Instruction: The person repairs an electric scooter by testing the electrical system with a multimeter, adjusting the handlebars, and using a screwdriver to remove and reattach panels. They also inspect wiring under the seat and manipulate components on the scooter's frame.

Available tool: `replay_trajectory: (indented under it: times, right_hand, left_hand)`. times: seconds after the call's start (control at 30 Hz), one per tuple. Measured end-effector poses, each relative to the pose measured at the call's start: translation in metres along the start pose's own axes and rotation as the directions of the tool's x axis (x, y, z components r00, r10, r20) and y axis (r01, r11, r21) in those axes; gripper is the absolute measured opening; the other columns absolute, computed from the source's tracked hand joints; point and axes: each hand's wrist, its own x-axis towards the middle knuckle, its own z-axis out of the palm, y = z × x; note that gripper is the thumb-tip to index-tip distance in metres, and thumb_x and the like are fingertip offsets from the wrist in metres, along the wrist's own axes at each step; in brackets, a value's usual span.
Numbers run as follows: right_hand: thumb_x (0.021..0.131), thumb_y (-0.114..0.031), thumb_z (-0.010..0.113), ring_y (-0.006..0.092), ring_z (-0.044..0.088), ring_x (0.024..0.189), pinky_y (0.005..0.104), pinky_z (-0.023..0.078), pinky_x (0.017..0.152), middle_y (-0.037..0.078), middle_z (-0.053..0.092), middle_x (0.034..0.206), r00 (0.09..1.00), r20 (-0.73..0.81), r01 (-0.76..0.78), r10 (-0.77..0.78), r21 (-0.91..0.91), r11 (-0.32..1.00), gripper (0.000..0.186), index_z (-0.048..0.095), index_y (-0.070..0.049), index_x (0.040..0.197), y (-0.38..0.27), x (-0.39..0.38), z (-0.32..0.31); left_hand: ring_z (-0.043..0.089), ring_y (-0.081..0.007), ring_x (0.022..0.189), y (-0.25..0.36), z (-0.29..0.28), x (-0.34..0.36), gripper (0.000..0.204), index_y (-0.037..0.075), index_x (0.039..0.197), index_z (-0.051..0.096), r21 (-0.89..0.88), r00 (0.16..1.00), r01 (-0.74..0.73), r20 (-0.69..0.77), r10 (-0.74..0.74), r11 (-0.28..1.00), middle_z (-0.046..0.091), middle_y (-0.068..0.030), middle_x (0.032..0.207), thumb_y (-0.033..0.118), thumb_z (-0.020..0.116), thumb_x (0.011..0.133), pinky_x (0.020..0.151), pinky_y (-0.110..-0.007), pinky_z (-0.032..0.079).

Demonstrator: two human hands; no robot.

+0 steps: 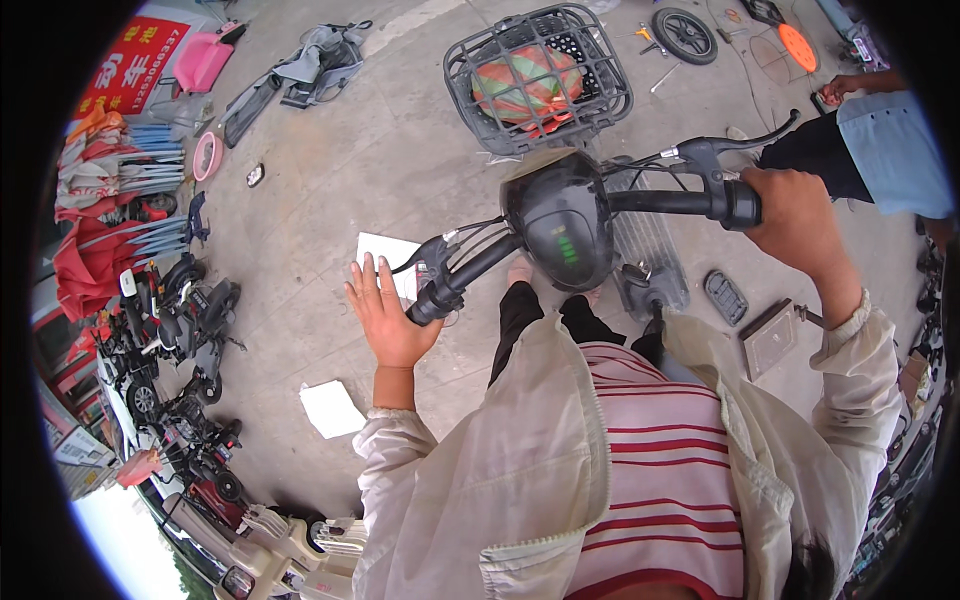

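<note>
In front of me stands a scooter with a black handlebar [660,203] and a dark rounded display housing [556,215] lit with green marks. My right hand [800,220] is closed around the right grip, behind a brake lever [752,142]. Fingers spread, my left hand [390,318] lies against the outer end of the left grip [436,300] without wrapping it. A black wire basket [456,75] at the scooter's front holds a plaid red and green bag [527,85].
At the right, another person in a light blue garment [890,150] is close by. A wheel [684,36] and tools lie at the back right. White sheets [333,408] are on the ground. Parked scooters [180,320] and folded red umbrellas [90,265] line the left, with a pink basin [207,156].
</note>
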Motion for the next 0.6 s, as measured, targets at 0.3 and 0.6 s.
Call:
replay_trajectory:
  times: [0.3,0.6]
  right_hand:
    - [0.065,-0.010,0.067,0.0205,0.059,0.065,0.0337,0.047,0.059,0.002,0.054,0.071,0.790,-0.597,-0.067,-0.139,-0.309,0.949,0.020,0.055,-0.014,0.081,-0.005,-0.015,0.044]
    - [0.062,-0.015,0.070,0.0312,0.063,0.066,0.0416,0.049,0.059,0.010,0.061,0.066,1.000,-0.025,-0.014,0.013,-0.028,1.000,0.016,0.062,-0.010,0.075,-0.002,-0.003,0.000]
  left_hand:
    - [0.028,-0.0451,0.140,0.000,-0.003,0.004,0.095,-0.002,0.143,0.036,-0.005,1.000,-0.016,0.009,0.016,1.000,0.036,-0.0239,0.148,0.036,0.079,0.068,0.113,-0.061,0.019]
    - [0.026,-0.0427,0.142,-0.003,-0.006,0.004,0.097,-0.003,0.144,0.034,-0.022,0.997,-0.017,0.073,0.019,1.000,0.037,-0.0223,0.148,0.028,0.078,0.065,0.115,-0.058,0.017]
